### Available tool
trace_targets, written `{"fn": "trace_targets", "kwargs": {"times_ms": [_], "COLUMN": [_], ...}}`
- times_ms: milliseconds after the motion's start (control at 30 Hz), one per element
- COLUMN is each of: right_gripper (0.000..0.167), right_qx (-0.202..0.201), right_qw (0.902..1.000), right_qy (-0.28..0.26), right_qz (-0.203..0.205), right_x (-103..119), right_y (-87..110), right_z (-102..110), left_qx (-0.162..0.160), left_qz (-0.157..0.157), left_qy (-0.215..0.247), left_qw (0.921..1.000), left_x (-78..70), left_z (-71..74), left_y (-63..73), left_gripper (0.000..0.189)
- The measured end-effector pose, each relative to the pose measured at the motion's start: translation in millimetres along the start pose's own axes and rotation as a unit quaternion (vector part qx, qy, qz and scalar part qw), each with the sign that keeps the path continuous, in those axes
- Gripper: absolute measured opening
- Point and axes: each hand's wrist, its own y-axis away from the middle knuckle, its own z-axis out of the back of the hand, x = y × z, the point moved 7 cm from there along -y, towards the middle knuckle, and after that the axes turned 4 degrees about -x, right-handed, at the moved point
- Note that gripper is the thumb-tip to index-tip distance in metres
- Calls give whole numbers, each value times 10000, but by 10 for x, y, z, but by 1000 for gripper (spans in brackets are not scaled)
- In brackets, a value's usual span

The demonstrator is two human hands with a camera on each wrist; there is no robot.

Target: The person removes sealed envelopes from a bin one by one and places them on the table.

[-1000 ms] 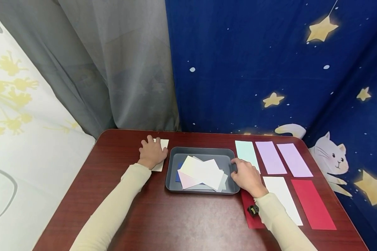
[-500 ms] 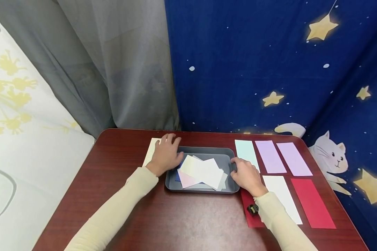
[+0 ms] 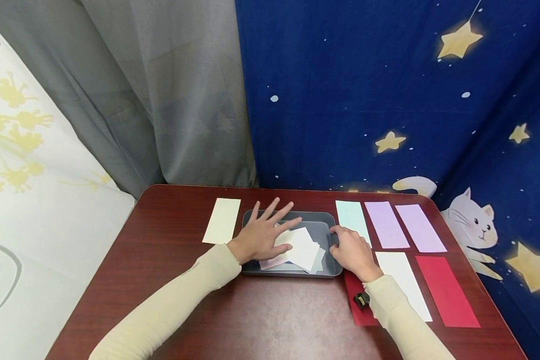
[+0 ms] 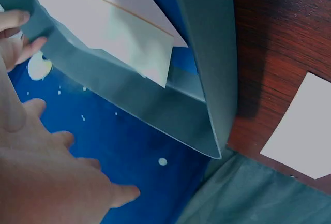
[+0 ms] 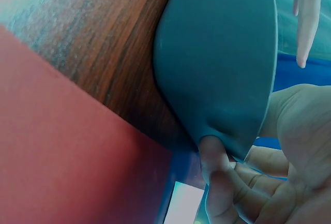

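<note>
My left hand (image 3: 262,236) is spread flat, fingers apart, over the left part of a dark grey tray (image 3: 321,227). Beneath it, paper cards (image 3: 302,250) in white, pale yellow, pink and blue lie heaped in the tray, partly covered by the hand. In the left wrist view the fingers stand straight above the tray's wall (image 4: 209,63). At the tray's right side my right hand (image 3: 353,252) grips the rim; the right wrist view has its fingers curled around the corner (image 5: 227,125). Left of the tray a cream card (image 3: 222,221) lies flat on the table.
To the right, a mint card (image 3: 352,217), two lilac cards (image 3: 387,225), a white card (image 3: 404,285) and two red cards (image 3: 447,290) lie in rows on the brown table (image 3: 270,320). One red card is partly under the right forearm. Curtains hang behind the table's far edge.
My left hand has moved right, off the cream card and over the tray, its fingers spreading. The cream card has come into full view. My right hand stays on the tray's rim.
</note>
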Motion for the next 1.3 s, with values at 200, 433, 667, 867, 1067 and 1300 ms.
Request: {"fn": "trace_targets", "kwargs": {"times_ms": [200, 433, 667, 867, 1067, 1300], "right_gripper": [44, 43, 42, 43, 43, 43], "right_qx": [17, 15, 27, 14, 11, 43], "right_qw": [10000, 10000, 10000, 10000, 10000, 10000], "right_qy": [5, 21, 7, 14, -16, -59], "right_qz": [-12, 0, -42, -25, -21, -60], "right_x": [3, 1, -11, -15, -17, -29], "right_y": [-2, 9, 7, 1, 0, 11], "right_z": [4, 4, 2, 3, -9, -19], "left_qx": [374, 1175, 1797, 1985, 1961, 1792], "left_qz": [-364, -478, -395, -431, -463, -491], "left_qy": [-163, -511, -742, -903, -1011, -1241], "left_qw": [9985, 9906, 9801, 9750, 9743, 9747], "left_x": [-123, -221, -255, -267, -278, -303], "left_z": [-128, -293, -411, -482, -495, -487], "left_y": [-13, -21, -7, 22, 26, 14], "left_gripper": [74, 76, 78, 77, 75, 73]}}
